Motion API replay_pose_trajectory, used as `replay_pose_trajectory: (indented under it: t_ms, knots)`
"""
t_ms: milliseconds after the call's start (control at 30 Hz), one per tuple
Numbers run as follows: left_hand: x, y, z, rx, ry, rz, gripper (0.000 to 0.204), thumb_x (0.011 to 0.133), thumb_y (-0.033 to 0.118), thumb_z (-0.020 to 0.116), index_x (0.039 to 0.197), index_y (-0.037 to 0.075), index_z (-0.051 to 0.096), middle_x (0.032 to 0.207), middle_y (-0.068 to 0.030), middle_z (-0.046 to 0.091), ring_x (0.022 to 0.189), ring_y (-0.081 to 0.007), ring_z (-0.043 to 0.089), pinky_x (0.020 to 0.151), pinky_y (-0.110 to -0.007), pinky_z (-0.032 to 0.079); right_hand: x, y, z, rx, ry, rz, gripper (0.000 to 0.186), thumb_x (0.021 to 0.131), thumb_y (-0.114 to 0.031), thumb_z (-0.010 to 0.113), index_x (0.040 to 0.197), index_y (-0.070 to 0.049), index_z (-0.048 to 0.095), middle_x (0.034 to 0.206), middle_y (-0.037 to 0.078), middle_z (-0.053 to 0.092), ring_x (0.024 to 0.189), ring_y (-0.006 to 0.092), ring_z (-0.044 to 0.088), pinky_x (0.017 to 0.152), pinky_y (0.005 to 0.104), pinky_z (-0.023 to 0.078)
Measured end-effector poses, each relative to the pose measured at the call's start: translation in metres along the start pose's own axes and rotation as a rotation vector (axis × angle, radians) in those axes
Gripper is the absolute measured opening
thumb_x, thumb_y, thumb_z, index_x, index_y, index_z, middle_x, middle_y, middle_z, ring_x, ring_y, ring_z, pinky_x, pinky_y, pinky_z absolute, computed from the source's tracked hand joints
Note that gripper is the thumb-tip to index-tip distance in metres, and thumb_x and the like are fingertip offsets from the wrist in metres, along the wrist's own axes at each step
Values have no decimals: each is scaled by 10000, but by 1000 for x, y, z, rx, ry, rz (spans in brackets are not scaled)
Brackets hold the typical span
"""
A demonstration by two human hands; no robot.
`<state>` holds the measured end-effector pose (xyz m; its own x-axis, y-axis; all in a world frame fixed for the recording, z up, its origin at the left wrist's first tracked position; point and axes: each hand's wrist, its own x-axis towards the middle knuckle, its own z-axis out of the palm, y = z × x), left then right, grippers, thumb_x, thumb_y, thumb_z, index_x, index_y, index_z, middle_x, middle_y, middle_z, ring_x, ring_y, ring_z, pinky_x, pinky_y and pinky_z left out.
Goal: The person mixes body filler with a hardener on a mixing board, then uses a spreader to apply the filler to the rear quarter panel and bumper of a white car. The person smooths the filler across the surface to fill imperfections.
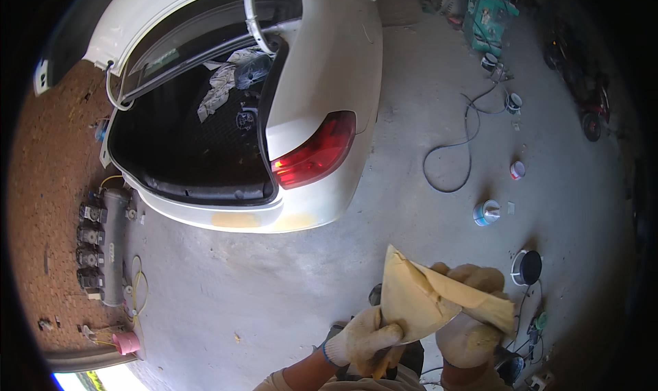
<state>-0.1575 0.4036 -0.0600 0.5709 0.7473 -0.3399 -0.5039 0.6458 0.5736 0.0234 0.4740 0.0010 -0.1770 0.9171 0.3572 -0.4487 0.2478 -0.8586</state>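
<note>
In front of my body, low in the picture, I hold a folded tan sheet (413, 296) that looks like stiff paper. One part of it is turned over into a long flap. My left hand (365, 336), in a pale knit work glove, pinches the lower left edge with the thumb on top. My right hand (469, 339), gloved too, grips the flap side, with its fingers showing behind the upper edge. A small tan piece shows under my left hand; I cannot make out what it is.
Ahead stands a white car (325, 55) with its trunk open, a red tail light (319, 151) and tan patches on the bumper (236, 220). An air compressor (113, 247) is at left. Cans (486, 213), a black disc-shaped thing (527, 267) and a looped hose (469, 144) lie at right.
</note>
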Motion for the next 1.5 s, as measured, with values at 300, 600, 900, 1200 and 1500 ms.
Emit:
replay_pose_trajectory:
  t_ms: [300,600,900,1200,1500]
  knots:
    - [-280,-86,-22,-62,459,656,524,931,233,792,1314,-70,605,1023,-91,741,820,-120,682,680,-270,564,-68,-27,233,-426,-901,-205,307,882,-196,781,1146,-40,793,1182,170,746,1080,332,723,957,459,581]
    - [-478,-83,-46,35,1120,1014,135,969,48,669,1065,-48,661,762,-72,716,605,-128,653,560,-290,523,-97,22,439,-436,-1114,-319,252,991,-108,666,1216,-32,750,1144,159,758,1015,302,738,884,355,602]
    - [-634,-10,-121,554,1804,1069,190,921,114,751,1086,45,685,818,-105,751,720,-251,745,688,-361,582,-168,91,688,-39,-1295,-763,378,810,-78,788,1186,-41,773,1131,153,730,1001,320,727,867,410,619]
    - [-777,73,-198,632,2053,976,105,912,56,721,1017,52,716,796,-74,748,670,-240,717,629,-364,563,-156,151,889,42,-1335,-806,519,735,-108,846,1247,-156,773,1197,50,718,1103,286,693,922,410,596]
    - [-938,143,-352,1056,1972,863,300,825,64,755,1119,102,707,793,-108,719,687,-377,702,616,-429,559,-197,258,1062,-19,-1168,-697,416,762,-122,837,1175,-99,793,1179,94,729,1074,301,681,930,411,554]
